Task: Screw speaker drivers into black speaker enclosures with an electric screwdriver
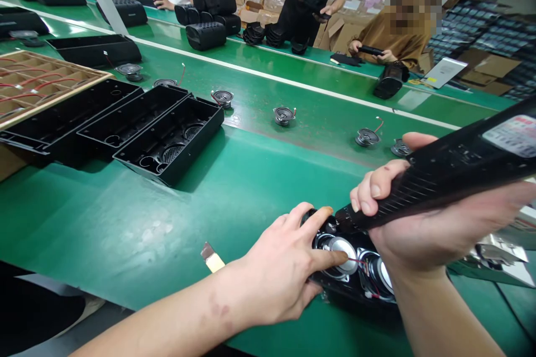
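Note:
My right hand [435, 228] is wrapped around a black electric screwdriver [422, 170] with a white and red label. Its tip points down into a black speaker housing [355, 295] at the lower right, though the contact point is hard to make out. Inside that housing sit two round speaker drivers with red wires; the nearer one is a silver-backed driver [342, 251]. My left hand [288, 262] grips the housing's left end, with one finger lying on this driver and others over the far rim. Part of the housing is hidden behind my right wrist.
Open black speaker housings [167, 139] stand at the left by a wooden divided tray [46, 81]. Loose speaker drivers [283, 116] are spread along the green bench [138, 228]. A yellow-and-brown strip [213, 258] lies by my left forearm. Co-workers handle speaker parts across the bench.

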Tool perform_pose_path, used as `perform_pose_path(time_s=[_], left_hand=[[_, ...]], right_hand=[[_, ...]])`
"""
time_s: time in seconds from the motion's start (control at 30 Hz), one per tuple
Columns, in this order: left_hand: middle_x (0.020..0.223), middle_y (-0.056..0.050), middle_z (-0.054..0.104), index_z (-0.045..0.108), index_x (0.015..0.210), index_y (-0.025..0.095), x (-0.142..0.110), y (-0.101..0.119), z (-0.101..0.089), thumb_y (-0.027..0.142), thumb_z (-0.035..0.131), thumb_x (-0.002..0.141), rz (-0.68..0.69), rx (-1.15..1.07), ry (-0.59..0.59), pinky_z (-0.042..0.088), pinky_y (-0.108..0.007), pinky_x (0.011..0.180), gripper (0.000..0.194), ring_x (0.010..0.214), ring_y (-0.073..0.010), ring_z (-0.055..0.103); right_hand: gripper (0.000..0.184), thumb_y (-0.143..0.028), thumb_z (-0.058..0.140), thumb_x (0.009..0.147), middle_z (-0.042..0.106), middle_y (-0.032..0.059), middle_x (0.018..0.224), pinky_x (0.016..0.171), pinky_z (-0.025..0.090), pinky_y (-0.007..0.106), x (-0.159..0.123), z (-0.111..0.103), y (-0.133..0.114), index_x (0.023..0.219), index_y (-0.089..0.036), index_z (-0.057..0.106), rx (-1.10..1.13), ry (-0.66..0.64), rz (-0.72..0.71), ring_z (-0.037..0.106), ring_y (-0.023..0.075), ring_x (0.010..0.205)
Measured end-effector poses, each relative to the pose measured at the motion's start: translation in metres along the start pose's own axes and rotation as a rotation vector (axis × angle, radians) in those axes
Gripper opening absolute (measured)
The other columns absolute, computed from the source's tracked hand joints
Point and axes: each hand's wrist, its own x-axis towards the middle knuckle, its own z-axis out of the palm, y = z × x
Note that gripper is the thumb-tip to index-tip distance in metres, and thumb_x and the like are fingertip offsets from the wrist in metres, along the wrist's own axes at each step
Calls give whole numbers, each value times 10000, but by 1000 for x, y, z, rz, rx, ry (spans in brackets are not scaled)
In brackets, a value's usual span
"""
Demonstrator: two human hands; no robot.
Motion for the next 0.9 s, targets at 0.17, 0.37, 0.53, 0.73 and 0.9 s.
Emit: perform_pose_path(time_s=[0.17, 0.37, 0.53, 0.73, 0.9], left_hand=[[1624, -103, 317, 585, 1433, 338, 1, 1, -1, 261, 746, 862, -7, 4, -10, 422, -567, 1175, 599, 1473, -389, 312], [1570, -112, 358, 616, 1410, 311, 3, 2, -6, 276, 752, 859, -9, 9, -19, 370, -535, 1218, 569, 1455, -371, 317], [1523, -107, 396, 627, 1388, 311, 5, 4, -10, 271, 761, 851, -13, -1, -37, 376, -528, 1214, 554, 1421, -355, 342], [1522, -100, 402, 624, 1376, 319, 6, 7, -11, 255, 766, 848, -38, -4, -44, 384, -546, 1214, 551, 1427, -356, 342], [1588, -92, 351, 604, 1404, 350, 5, 7, -11, 257, 766, 844, -54, -2, -60, 336, -569, 1247, 590, 1484, -375, 300]], right_hand=[[754, -925, 567, 751, 496, -53, 551, 291, 336, 318, -6, 2, 1, 1043, -231, 584, -74, -68, -44, 389, 169, 346], [764, -945, 448, 809, 513, -41, 584, 334, 380, 275, -11, 1, 8, 1025, -233, 622, -52, -189, -47, 433, 138, 371], [753, -943, 445, 812, 520, -46, 586, 350, 386, 262, -14, -1, 13, 1043, -250, 629, 17, -248, -12, 442, 135, 385], [723, -907, 486, 835, 533, -47, 601, 382, 388, 250, -18, -5, 13, 1081, -239, 609, 56, -282, 17, 455, 130, 400], [696, -880, 485, 861, 532, -42, 626, 408, 396, 240, -18, -9, 18, 1112, -240, 596, 107, -307, 16, 458, 118, 413]])
